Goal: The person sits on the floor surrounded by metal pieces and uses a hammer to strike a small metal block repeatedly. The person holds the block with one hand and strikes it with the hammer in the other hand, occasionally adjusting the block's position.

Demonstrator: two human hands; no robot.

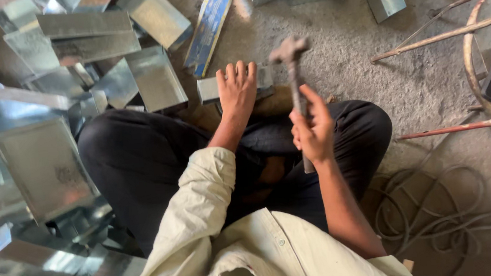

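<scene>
I sit cross-legged on a concrete floor in dark trousers. My left hand lies flat, fingers together, pressing down on a small folded sheet-metal piece in front of my knees. My right hand grips the shaft of a rusty metal hammer, its head raised and blurred just right of the left hand's fingertips. The metal piece is partly hidden under the left hand.
Several shiny sheet-metal trays and offcuts are heaped on the left and along the top. A blue flat strip lies ahead. Rusty rods and a curved frame stand at right; coiled cable lies at lower right.
</scene>
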